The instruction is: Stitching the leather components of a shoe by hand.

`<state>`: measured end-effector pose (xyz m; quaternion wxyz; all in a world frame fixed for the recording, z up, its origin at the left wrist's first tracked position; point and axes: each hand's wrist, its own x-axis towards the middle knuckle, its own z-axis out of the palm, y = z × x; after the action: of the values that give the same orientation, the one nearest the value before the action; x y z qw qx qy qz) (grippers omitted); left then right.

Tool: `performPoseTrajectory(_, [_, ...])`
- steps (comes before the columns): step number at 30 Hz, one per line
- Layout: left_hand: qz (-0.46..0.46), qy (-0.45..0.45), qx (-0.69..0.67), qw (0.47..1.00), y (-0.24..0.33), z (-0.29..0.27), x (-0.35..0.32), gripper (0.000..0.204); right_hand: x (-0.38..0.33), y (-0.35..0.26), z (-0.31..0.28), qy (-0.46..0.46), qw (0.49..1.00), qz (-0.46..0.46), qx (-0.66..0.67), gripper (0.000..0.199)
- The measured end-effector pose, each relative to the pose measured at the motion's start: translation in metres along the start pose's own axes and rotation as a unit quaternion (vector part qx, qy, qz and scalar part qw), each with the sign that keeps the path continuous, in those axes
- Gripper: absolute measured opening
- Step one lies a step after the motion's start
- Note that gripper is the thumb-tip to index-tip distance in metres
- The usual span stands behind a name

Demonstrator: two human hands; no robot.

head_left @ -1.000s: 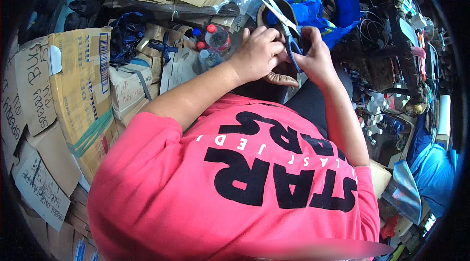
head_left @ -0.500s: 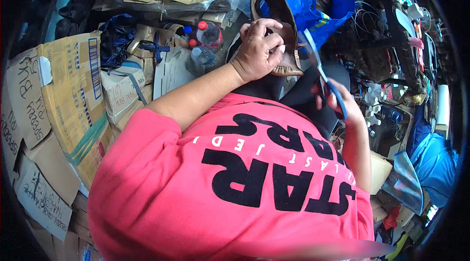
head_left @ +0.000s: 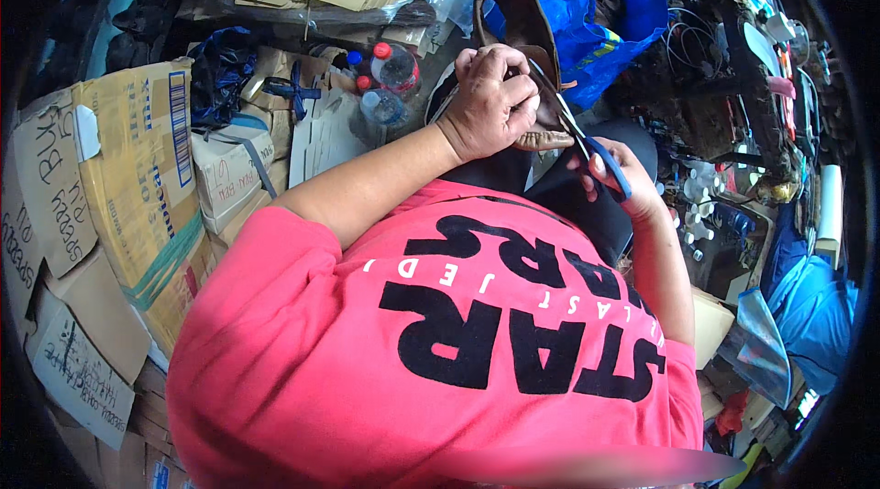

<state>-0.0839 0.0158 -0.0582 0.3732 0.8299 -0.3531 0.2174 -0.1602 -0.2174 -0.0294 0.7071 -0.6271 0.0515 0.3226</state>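
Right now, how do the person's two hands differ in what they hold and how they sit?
The left hand is closed over the brown shoe, knuckles up; the right hand grips blue-handled scissors. The left hand sits higher and farther from the body; the right hand lies lower, near the lap. The left hand shows fully; the right hand is partly hidden by the scissors' handles. Both are bare and meet at the shoe.

The shirt is bright pink with big black letters, the shoe is brown, the scissors have blue handles, the bag is blue — and the bottles have red and blue caps.
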Motion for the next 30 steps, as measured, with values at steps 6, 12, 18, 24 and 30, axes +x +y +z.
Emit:
performPoseTrajectory(6, [0.0,-0.001,-0.012,1.0,0.0,0.0,-0.001,0.008,0.001,0.001,-0.001,0.008,1.0,-0.007,-0.013,0.047])
performPoseTrajectory(12, [-0.005,0.017,-0.026,0.999,-0.004,0.005,-0.004,0.008,0.003,0.003,-0.008,0.025,0.999,0.006,-0.038,0.053])
performPoseTrajectory(18, [0.013,-0.024,-0.022,0.999,-0.005,-0.005,-0.004,0.011,-0.013,-0.074,0.002,-0.026,0.991,-0.004,-0.134,0.062])
performPoseTrajectory(24, [0.044,-0.041,-0.009,0.998,-0.005,-0.008,-0.008,0.01,0.062,-0.137,0.01,0.056,0.94,-0.145,-0.304,0.041])
performPoseTrajectory(30, [0.028,-0.066,-0.026,0.997,-0.015,-0.016,-0.012,0.015,0.187,-0.174,0.063,0.106,0.813,-0.174,-0.545,0.049])
